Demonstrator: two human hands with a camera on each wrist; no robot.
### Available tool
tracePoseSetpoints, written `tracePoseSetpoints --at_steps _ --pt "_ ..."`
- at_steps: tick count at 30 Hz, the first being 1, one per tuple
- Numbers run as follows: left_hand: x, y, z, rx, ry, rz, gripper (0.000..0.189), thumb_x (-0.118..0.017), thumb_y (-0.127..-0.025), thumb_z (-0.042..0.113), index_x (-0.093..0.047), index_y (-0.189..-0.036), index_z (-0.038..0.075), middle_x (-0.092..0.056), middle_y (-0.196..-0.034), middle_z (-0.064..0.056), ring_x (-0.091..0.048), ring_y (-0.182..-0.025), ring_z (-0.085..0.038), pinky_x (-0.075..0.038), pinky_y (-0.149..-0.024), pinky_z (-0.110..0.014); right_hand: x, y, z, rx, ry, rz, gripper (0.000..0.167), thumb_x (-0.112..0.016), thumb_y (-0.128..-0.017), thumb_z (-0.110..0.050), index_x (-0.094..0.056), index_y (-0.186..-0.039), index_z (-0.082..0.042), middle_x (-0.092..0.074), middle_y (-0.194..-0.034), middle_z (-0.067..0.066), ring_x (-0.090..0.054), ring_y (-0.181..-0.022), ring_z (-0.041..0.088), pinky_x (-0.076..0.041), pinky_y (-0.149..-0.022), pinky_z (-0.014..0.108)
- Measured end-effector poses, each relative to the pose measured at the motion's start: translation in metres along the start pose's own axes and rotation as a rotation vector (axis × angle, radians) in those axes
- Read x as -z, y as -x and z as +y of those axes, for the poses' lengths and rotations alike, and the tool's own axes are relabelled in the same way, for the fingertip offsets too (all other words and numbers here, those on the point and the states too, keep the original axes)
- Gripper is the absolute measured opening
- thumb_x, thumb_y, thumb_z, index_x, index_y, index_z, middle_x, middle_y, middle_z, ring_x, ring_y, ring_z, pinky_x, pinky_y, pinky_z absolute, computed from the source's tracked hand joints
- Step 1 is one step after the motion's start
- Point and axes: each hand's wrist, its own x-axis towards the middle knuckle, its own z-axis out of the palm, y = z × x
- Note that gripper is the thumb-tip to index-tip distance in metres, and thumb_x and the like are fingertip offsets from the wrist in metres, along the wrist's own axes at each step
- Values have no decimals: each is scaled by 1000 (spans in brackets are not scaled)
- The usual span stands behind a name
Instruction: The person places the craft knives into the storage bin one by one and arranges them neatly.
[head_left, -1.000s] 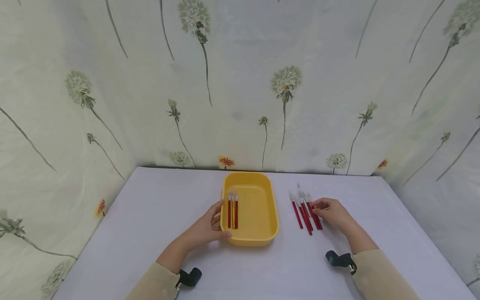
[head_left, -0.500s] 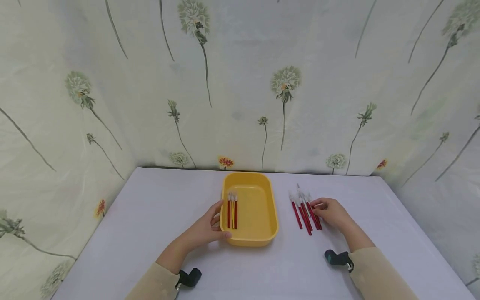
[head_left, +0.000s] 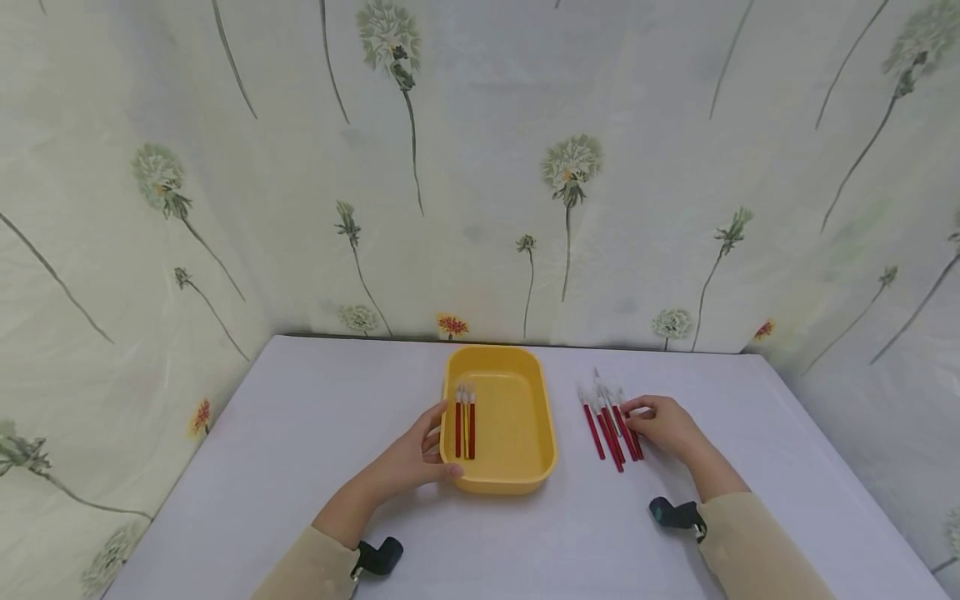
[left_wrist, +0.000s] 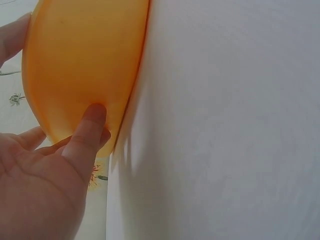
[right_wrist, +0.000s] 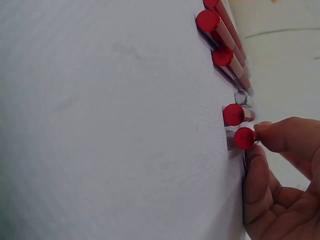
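My left hand [head_left: 405, 457] holds the yellow plastic tray [head_left: 515, 421] at its left side, thumb at the near left corner and fingers along the wall. In the left wrist view the fingers [left_wrist: 90, 125] press against the tray's outer wall. Inside the tray, two red pens [head_left: 472, 429] and a yellow one [head_left: 466, 429] lie side by side at the left. To the right, my right hand [head_left: 663, 423] pinches a red pen [right_wrist: 245, 138] between thumb and finger, at the right edge of a loose group of red pens [head_left: 604, 429] with clear, pale tips.
A white table [head_left: 330, 392] carries everything, its far edge against a flower-printed cloth [head_left: 480, 167]. In the right wrist view, a clear round end [right_wrist: 241, 97] shows among the red pen ends. Each wrist wears a small black camera [head_left: 675, 513].
Almost nothing differs. The right forearm has shifted very slightly to the left; the left hand and tray hold their place.
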Motion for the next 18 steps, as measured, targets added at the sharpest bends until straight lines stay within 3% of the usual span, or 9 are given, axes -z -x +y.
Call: tracePoseSetpoints --at_steps 7,18 --pt "1 0 -1 -4 0 -3 109 -85 -82 27 -11 -162 20 -19 -166 -12 -49 -136 -33 -45 -108 -44 0 0 5 -18 -53 6 30 -69 -95 -15 -67 -122 -1 -68 -108 20 -61 -85 22 -54 -69 32" --pt "0 -1 -1 4 -20 6 108 -85 -82 28 -12 -162 23 -19 -166 -11 -49 -135 -33 -44 -108 -45 0 3 11 -9 -99 18 34 -69 -95 -19 -66 -124 -1 -69 -104 16 -61 -84 21 -54 -69 31"
